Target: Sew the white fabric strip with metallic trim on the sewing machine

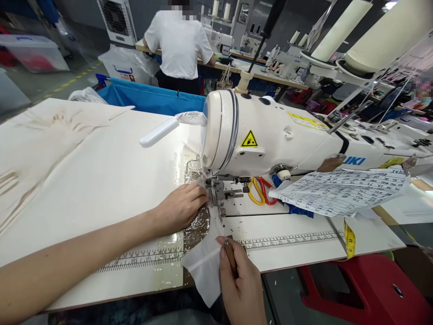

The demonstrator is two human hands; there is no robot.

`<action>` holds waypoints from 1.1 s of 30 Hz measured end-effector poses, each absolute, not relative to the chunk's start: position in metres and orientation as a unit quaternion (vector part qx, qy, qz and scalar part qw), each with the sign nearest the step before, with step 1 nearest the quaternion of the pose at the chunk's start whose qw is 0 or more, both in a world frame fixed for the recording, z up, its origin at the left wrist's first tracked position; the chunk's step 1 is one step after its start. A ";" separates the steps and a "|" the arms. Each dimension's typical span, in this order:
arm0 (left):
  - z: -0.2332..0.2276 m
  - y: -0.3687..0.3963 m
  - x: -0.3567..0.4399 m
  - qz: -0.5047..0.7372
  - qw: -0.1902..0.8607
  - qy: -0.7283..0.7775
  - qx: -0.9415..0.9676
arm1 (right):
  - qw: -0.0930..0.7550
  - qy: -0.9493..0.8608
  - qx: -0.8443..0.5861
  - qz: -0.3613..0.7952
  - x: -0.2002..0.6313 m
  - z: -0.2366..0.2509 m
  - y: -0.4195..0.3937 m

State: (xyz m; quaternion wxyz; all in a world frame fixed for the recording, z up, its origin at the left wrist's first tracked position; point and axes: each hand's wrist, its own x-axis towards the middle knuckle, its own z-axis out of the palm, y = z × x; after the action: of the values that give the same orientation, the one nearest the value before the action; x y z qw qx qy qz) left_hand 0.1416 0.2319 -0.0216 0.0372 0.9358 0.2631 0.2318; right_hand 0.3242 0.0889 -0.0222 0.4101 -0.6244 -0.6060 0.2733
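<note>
A thin white fabric piece (203, 264) lies on the sewing table (101, 189), running under the presser foot (219, 192); left hand (181, 205) presses it flat, fingers loosely curled; right hand (241, 280) grips a wooden-handled awl (227, 241), its tip near the needle.

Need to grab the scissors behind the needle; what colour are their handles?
The scissors have one yellow and one red handle, seen in the head view.

A garment workshop: industrial sewing machine (270, 135), thread cones (382, 36), rows of machine tables (237, 67).
</note>
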 end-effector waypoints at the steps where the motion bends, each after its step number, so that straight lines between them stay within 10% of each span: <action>1: -0.022 0.232 0.142 0.226 0.033 0.270 0.936 | 0.408 -0.618 -0.620 0.258 0.325 -0.022 0.091; 33: -0.014 0.241 0.164 0.098 -0.014 0.387 0.917 | 0.463 -0.772 -0.403 0.165 0.292 0.013 0.114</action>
State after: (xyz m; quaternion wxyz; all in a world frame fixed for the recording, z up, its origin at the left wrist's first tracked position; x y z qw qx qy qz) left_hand 0.1643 0.2409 -0.0141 -0.0145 0.9166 0.3873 0.0981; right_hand 0.2920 0.1139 0.0132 0.4630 -0.4028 -0.7721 0.1648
